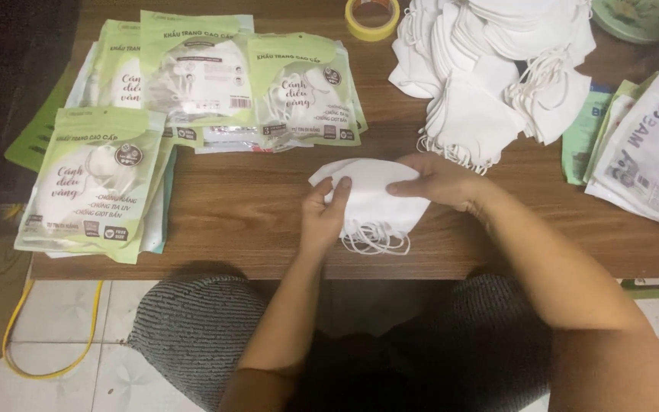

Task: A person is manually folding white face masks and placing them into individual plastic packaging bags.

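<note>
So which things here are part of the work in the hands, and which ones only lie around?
In use:
- small stack of white face masks, held by left hand and right hand
- heap of loose white masks
- filled green mask packets

Lying about:
- yellow tape roll
- white and pink packets
- yellow cable on the floor

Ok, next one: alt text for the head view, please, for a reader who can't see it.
Both hands, left hand and right hand, hold a small stack of white masks over a wooden table. A pile of loose masks lies beyond, green mask packets to the left, a tape roll at the far edge.
</note>
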